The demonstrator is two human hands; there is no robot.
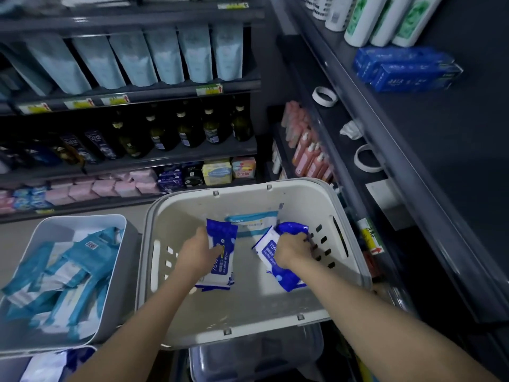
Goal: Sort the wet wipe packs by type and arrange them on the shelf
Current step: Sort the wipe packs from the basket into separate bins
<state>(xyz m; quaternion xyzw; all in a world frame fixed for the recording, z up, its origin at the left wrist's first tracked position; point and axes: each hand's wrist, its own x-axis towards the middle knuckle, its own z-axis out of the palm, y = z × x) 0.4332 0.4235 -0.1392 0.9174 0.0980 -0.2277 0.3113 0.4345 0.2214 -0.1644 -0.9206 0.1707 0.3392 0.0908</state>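
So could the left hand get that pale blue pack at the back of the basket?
Probably: the pale pack lies mostly uncovered just beyond the left hand, but that hand grips dark blue packs and must drop them first.

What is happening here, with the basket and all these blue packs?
A person is sorting wet wipe packs in a shop aisle. Both hands are inside the white basket. The left hand grips a dark blue stack, and the right hand grips a dark blue bundle. One light blue pack lies at the far end of the basket. The grey bin on the left holds many teal packs.
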